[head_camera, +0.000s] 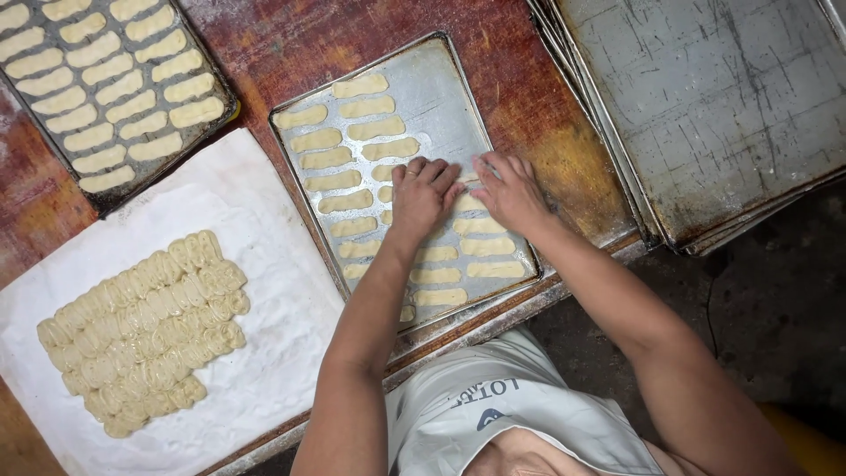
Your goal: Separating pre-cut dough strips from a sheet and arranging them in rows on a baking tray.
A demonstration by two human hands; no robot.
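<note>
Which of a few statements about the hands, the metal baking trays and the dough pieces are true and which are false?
1. Both hands rest on the metal baking tray in the middle. True: the left hand and the right hand lie side by side on the pale oblong dough pieces.
2. The middle tray is completely filled. False: bare metal shows in its upper right part.
3. A heap of shaped dough pieces lies on the white floured sheet. True.
4. The stacked worn metal trays at the upper right hold dough. False: the top one is bare.
5. The dark tray at the upper left holds rows of dough. True.
</note>
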